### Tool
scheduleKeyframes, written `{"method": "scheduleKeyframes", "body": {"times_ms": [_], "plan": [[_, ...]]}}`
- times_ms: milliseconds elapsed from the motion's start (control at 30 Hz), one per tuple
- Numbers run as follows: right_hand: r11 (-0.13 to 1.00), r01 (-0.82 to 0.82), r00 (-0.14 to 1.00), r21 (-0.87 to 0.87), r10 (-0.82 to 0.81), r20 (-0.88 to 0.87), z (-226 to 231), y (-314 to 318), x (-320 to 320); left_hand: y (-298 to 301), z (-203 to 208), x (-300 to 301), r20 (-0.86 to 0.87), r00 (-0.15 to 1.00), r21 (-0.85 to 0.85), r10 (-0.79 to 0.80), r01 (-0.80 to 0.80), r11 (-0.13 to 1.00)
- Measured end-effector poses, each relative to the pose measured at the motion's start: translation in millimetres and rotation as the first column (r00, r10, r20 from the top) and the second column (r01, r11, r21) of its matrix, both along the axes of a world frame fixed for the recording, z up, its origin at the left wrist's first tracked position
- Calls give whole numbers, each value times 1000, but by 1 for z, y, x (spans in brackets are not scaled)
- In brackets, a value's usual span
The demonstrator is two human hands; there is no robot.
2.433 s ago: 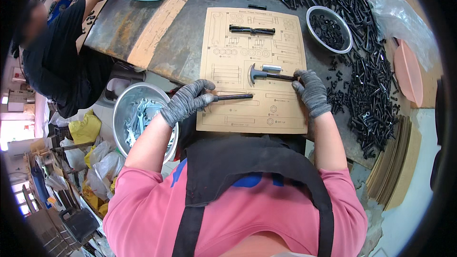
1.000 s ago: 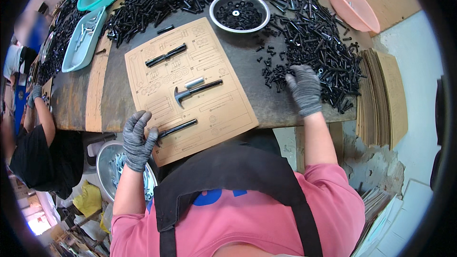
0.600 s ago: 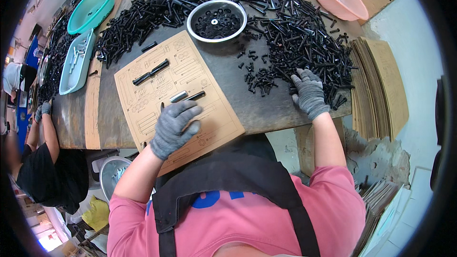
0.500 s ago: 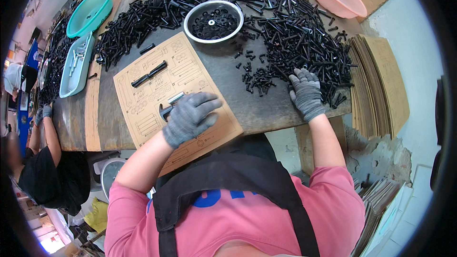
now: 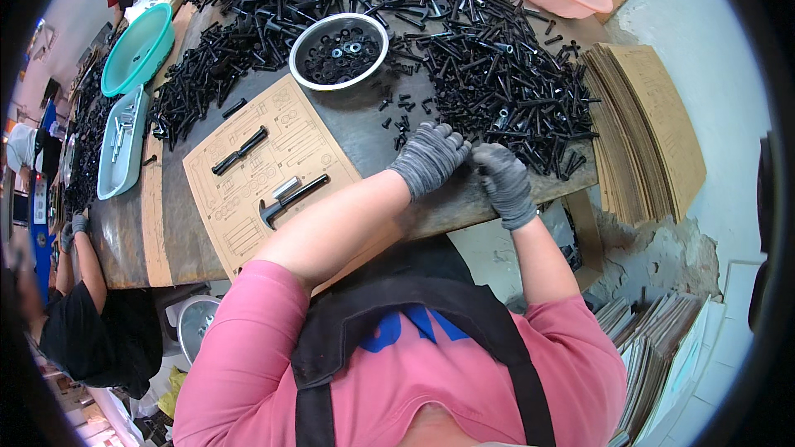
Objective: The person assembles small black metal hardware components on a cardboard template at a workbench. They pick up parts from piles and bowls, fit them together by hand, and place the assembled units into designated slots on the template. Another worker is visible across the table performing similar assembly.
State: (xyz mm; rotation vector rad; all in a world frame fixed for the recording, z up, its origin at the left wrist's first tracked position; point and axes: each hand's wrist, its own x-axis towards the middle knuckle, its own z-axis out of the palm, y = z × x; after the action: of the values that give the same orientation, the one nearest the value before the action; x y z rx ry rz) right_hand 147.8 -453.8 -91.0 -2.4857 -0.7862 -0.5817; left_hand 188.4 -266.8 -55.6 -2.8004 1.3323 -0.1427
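Lying at the near edge of the pile of black bolts (image 5: 497, 74), both gloved hands meet: left hand (image 5: 431, 157) fingers spread flat, right hand (image 5: 501, 178) curled, its grip unclear, with the cardboard sheet (image 5: 273, 174) at nine o'clock on the tabletop (image 5: 368, 128).

Heap of black bolts (image 5: 513, 74) and small loose pieces, spread wide across the dark table's far right side, shafts pointing every way, thinning to scattered bits at its near edge. Lying just beside the stack of cardboard sheets, with both gloved hands resting at the near edge of the heap.
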Motion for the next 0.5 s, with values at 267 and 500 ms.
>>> {"method": "scheduleKeyframes", "body": {"times_ms": [267, 500], "plan": [[689, 334, 933, 643, -337, -124, 5, -40, -5, -4, 4, 2, -95, 989, -126, 117, -129, 984], [872, 364, 843, -328, -458, -283, 17, -22, -30, -12, 2, 9, -803, 593, -528, -54, -666, 527]]}}
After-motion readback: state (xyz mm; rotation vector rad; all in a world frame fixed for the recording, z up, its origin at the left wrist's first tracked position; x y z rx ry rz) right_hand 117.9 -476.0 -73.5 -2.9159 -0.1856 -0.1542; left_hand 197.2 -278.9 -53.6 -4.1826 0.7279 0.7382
